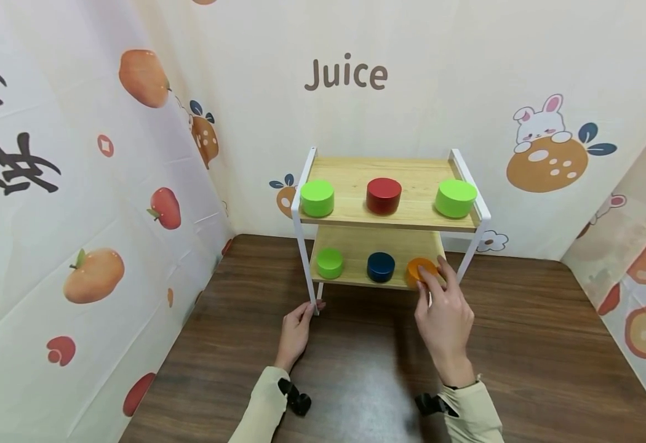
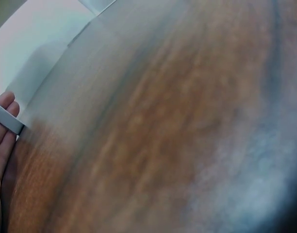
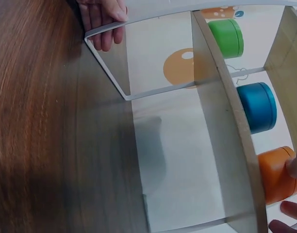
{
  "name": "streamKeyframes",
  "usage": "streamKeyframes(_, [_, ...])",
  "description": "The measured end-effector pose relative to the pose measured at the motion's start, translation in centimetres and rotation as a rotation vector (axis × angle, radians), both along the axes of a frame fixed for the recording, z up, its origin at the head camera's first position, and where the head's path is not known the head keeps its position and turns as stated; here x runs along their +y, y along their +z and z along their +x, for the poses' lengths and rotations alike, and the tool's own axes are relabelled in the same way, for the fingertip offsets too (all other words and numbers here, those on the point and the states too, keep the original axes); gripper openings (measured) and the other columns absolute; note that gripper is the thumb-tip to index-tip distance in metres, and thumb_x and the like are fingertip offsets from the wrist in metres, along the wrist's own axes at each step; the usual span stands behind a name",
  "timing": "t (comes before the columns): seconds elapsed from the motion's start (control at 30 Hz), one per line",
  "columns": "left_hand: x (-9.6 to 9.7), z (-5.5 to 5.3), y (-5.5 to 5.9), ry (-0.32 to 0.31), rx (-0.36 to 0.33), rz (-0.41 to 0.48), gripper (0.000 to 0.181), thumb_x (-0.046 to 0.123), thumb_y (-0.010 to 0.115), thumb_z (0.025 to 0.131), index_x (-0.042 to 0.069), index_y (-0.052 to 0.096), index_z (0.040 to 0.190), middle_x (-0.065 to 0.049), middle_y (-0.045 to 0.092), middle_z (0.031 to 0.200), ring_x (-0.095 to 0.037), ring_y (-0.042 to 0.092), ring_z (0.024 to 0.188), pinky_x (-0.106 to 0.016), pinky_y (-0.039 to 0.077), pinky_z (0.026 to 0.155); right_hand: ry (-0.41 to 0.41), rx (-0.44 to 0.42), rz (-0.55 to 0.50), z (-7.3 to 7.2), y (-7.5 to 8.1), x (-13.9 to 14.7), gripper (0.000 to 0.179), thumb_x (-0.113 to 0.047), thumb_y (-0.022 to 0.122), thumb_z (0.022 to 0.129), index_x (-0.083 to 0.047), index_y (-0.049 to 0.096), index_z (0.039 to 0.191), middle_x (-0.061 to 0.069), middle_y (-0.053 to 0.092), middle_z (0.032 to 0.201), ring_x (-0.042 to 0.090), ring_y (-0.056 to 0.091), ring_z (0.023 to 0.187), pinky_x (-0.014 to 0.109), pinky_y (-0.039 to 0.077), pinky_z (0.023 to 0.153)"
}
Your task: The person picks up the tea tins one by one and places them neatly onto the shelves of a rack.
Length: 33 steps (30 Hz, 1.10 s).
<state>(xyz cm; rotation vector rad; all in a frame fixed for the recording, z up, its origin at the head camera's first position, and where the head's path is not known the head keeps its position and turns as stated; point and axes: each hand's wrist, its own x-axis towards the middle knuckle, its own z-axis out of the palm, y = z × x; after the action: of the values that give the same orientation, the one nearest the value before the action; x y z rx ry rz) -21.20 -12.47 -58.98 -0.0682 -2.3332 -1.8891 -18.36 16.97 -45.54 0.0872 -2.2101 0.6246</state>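
A two-tier shelf rack with wooden boards and white metal side frames stands on the table. My left hand grips its left front leg near the foot, thumb in front and fingers behind in the right wrist view. An orange round lidded tin stands at the right end of the lower board. My right hand holds this tin between thumb and fingers, one fingertip over its lid. Along the same board stand a dark blue tin in the middle and a green tin at the left.
On the upper board are a green tin at the left, a red tin in the middle and another green tin at the right. A printed cloth hangs behind the dark wooden table and along its sides.
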Motion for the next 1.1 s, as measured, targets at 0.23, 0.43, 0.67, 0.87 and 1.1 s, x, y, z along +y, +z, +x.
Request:
streamKeyframes(0.23, [0.4, 0.1, 0.0, -0.002, -0.001, 0.02, 0.034, 0.028, 0.053, 0.112, 0.007, 0.077, 0.125, -0.007, 0.081, 0.116, -0.026, 0.071, 0.124, -0.029, 0.054, 0.105, -0.008, 0.021, -0.013, 0.1, -0.4, -0.1, 0.033, 0.0, 0.069, 0.096, -0.011, 0.078, 0.126, 0.016, 0.06, 0.152, 0.045, 0.071, 0.105, 0.064, 0.058, 0.064])
streamKeyframes(0.43, [0.3, 0.0, 0.3, 0.009, 0.009, 0.029, 0.032, 0.023, 0.054, 0.112, 0.004, 0.077, 0.122, -0.01, 0.081, 0.113, -0.029, 0.072, 0.121, -0.027, 0.055, 0.102, 0.115, 0.09, 0.059, 0.5, -0.5, -0.1, 0.048, 0.012, 0.057, 0.085, -0.006, 0.078, 0.124, 0.016, 0.062, 0.149, 0.045, 0.054, 0.141, 0.069, 0.048, 0.106])
streamKeyframes(0.67, [0.0, -0.1, 0.0, -0.018, 0.033, -0.001, 0.037, 0.032, 0.052, 0.112, 0.008, 0.077, 0.123, -0.005, 0.082, 0.114, -0.024, 0.073, 0.121, -0.03, 0.055, 0.103, 0.179, 0.054, 0.104, 0.6, -1.1, 0.2, 0.046, 0.004, 0.057, 0.086, -0.002, 0.076, 0.127, 0.016, 0.064, 0.148, 0.045, 0.047, 0.146, 0.07, 0.038, 0.114])
streamKeyframes(0.87, [-0.2, -0.1, -0.5, -0.021, 0.071, -0.011, 0.038, 0.034, 0.05, 0.113, 0.009, 0.077, 0.124, -0.004, 0.081, 0.115, -0.026, 0.073, 0.12, -0.031, 0.056, 0.102, 0.171, 0.047, 0.066, 0.8, -1.5, 0.6, 0.046, 0.006, 0.06, 0.086, 0.005, 0.071, 0.131, 0.019, 0.061, 0.151, 0.045, 0.044, 0.149, 0.059, 0.035, 0.123])
streamKeyframes(1.1, [-0.2, 0.0, -0.5, -0.022, 0.062, -0.014, 0.038, 0.034, 0.05, 0.112, 0.01, 0.076, 0.126, -0.005, 0.081, 0.117, -0.026, 0.073, 0.121, -0.031, 0.056, 0.103, 0.259, 0.123, 0.036, 1.9, -2.4, 0.8, 0.046, 0.006, 0.056, 0.085, 0.002, 0.074, 0.127, 0.023, 0.056, 0.154, 0.048, 0.046, 0.145, 0.038, 0.024, 0.132])
